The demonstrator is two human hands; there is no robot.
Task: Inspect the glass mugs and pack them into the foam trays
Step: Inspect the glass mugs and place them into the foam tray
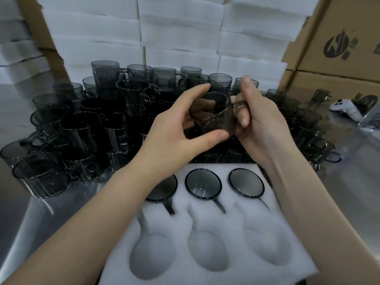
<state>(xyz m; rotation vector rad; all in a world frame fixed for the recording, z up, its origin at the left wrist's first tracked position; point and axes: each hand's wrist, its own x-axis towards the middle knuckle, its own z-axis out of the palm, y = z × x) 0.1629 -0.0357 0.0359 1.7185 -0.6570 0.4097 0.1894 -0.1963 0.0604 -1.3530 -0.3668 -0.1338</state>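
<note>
So right now the smoky grey glass mug (211,114) is up in the air between both hands, tipped over with its mouth roughly toward the person, above the far edge of the white foam tray (287,249). The left hand (174,128) is curled round the body, thumb on the near wall and fingers over the far rim. The right hand (259,120) pinches at the handle, I'd guess so the mug can be turned and the glass checked for flaws. Three packed mugs (203,183) sit in the tray's far row, handles lying in their slots toward the person. The three near pockets (207,251) are empty, so one of those looks like the next home. A big pile of loose dark glass mugs (82,130) sits just behind the tray
</note>
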